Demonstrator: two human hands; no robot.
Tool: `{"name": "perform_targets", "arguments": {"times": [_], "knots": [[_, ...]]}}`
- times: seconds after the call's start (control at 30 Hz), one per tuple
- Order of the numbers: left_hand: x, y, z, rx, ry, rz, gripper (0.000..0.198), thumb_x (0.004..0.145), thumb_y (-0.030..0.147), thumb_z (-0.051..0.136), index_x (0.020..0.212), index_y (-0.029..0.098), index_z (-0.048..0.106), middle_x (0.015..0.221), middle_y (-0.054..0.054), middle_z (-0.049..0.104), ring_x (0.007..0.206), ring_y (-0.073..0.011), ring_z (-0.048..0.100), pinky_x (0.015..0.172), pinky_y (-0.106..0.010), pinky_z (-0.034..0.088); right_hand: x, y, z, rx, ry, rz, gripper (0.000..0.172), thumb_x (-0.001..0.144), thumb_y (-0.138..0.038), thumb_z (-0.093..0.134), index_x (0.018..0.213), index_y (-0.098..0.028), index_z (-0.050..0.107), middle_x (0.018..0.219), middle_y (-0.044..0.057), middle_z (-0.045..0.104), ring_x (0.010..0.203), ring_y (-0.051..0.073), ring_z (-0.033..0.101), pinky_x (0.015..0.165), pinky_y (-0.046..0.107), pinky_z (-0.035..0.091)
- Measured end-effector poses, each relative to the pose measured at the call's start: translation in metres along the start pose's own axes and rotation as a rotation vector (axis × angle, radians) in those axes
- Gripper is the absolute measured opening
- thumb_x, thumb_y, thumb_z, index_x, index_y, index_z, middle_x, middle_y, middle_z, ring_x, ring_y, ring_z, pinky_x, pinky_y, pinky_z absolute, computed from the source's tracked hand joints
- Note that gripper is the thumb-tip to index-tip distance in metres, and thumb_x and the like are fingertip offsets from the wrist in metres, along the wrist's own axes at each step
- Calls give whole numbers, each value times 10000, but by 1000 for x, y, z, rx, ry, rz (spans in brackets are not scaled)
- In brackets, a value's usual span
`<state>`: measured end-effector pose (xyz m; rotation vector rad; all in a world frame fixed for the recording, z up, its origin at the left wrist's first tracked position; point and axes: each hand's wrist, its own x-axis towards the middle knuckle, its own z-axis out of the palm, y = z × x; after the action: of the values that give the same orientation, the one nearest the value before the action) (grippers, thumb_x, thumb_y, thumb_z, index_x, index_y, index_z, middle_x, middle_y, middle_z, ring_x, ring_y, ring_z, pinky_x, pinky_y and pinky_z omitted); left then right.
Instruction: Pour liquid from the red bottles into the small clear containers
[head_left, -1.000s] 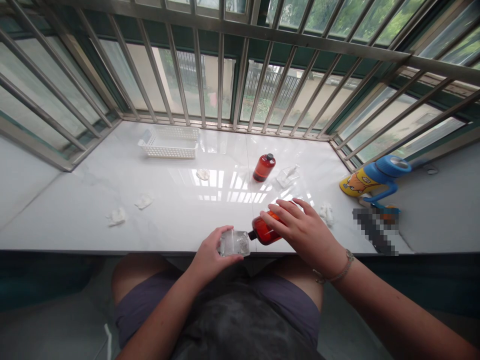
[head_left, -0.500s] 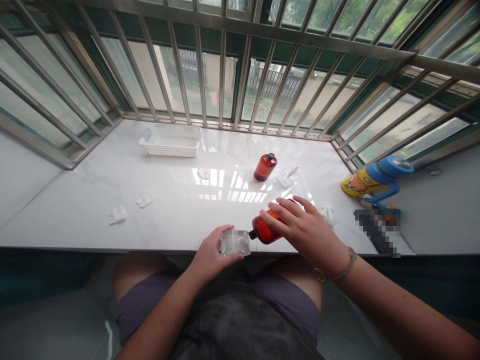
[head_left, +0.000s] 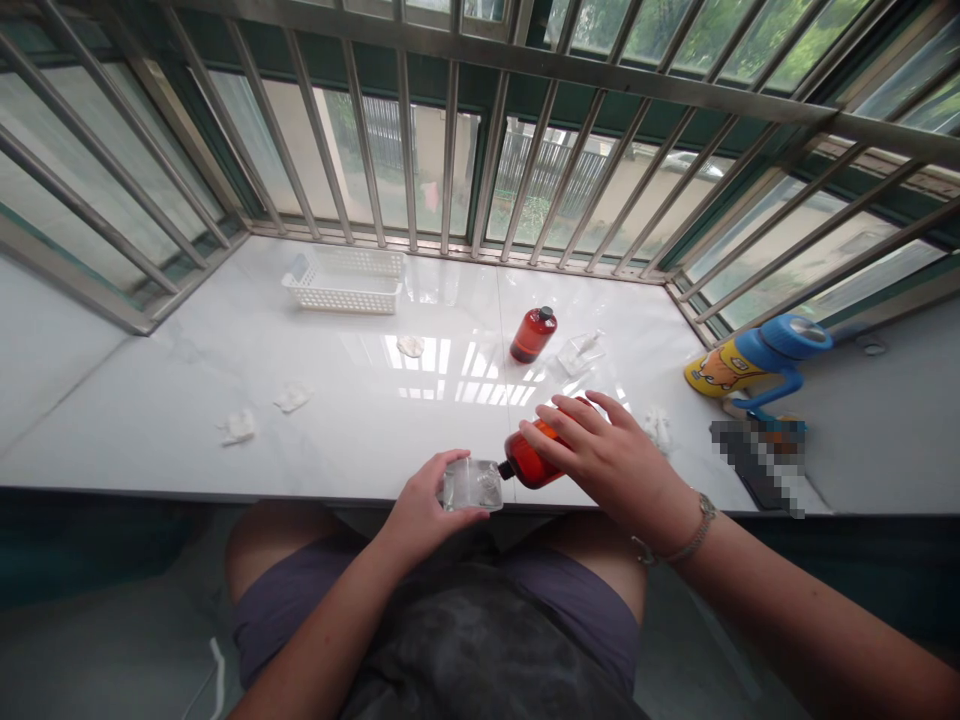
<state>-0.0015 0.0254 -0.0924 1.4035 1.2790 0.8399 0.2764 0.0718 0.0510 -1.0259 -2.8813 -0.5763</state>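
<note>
- At the near edge of the glossy white marble sill, the left hand grasps a clear, squarish plastic container, fingers curled over its far side. Glare hides whatever is inside.
- The right hand, with a thin braided bracelet at the wrist, clenches a glossy amber bottle lying almost level, its fingers covering most of the body.
- The bottle's black neck meets the container's right side; the join is too small to make out.
- Farther back stands a second amber bottle with a black cap, just left of a crinkled clear plastic wrapper.
- Far left, a white lattice plastic basket sits near the window frame; crumpled white tissue scraps lie about the sill.
- Right, a tilted blue-and-yellow printed flask sits beside a pixelated patch that hides what lies there.
</note>
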Motion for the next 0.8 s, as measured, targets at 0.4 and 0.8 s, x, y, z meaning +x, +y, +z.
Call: {"name": "perform_targets", "arguments": {"times": [0.4, 0.8], "knots": [[-1, 3, 0, 3, 14, -9, 792, 702, 433, 980, 1407, 292, 649, 1413, -91, 709, 1286, -328, 687, 1095, -459, 581, 7, 1, -1, -24, 17, -47, 450, 1009, -59, 587, 1420, -240, 620, 1383, 98, 695, 1311, 314, 594, 1164, 542, 380], [-2, -1, 1, -6, 20, 5, 790, 702, 433, 985, 1404, 296, 648, 1406, -80, 707, 1273, -320, 690, 1072, -440, 593, 8, -1, -1, -44, 9, -69, 442, 1015, -72, 577, 1422, -242, 611, 1400, 91, 686, 1314, 321, 585, 1156, 558, 390]]}}
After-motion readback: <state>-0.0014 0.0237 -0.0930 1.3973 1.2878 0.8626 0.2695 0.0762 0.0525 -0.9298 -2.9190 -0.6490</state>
